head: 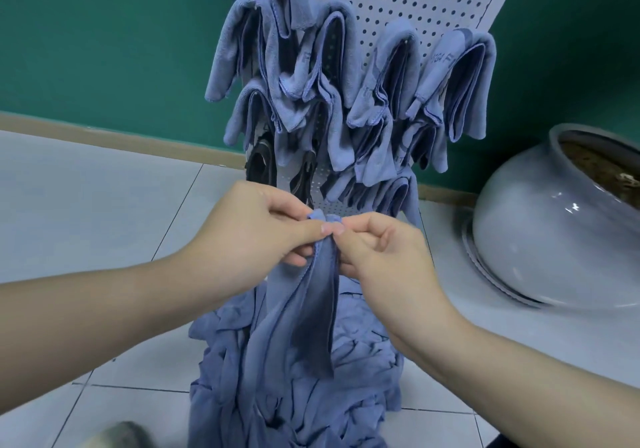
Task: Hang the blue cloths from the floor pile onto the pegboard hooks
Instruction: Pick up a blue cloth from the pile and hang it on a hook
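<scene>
A blue cloth (pixel 304 309) hangs down between my two hands above the floor pile of blue cloths (pixel 291 395). My left hand (pixel 256 236) pinches its top edge with thumb and fingers. Right beside it, my right hand (pixel 384 257) pinches the same bunched top edge. The white pegboard (pixel 391 0) leans against the green wall behind, and several blue cloths (pixel 381 76) hang folded over its hooks in rows. Black items (pixel 259 167) hang low on the board's left side.
A large grey glazed pot (pixel 554 225) stands on the tiled floor at the right, close to the pegboard. White floor tiles (pixel 104 205) stretch to the left. A blurred grey object (pixel 117 435) lies at the bottom left edge.
</scene>
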`<state>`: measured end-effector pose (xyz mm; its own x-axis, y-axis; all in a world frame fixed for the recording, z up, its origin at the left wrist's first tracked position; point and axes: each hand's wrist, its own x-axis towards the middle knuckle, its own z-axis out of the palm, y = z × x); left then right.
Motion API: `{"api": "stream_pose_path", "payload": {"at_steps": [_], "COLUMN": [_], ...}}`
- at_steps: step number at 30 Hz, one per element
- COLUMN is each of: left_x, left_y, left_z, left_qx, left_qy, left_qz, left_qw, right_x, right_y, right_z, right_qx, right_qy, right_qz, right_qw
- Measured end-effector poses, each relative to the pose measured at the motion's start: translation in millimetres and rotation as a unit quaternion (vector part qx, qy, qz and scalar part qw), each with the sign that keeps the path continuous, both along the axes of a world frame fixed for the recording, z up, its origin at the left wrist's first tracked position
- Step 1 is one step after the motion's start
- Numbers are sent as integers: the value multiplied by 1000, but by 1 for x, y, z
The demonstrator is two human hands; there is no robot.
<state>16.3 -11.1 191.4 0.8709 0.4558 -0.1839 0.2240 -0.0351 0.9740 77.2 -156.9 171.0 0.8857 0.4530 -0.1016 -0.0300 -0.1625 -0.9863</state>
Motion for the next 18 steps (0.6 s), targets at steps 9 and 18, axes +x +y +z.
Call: {"api": "stream_pose_path", "payload": {"at_steps": [9, 18], "left_x": [-6, 0], "left_y": [-6, 9], "left_z": [-2, -13], "left_qx": [27, 195], "left_qy": [-43, -80], "left_qz": [-64, -73], "left_qw": [997, 975], "right_x": [2, 4], "right_y": [-6, -3], "right_z": [4, 5], "right_qx": [66, 49], "right_qy": [35, 10], "right_qz": [-18, 11], "right_qw": [997, 999]}}
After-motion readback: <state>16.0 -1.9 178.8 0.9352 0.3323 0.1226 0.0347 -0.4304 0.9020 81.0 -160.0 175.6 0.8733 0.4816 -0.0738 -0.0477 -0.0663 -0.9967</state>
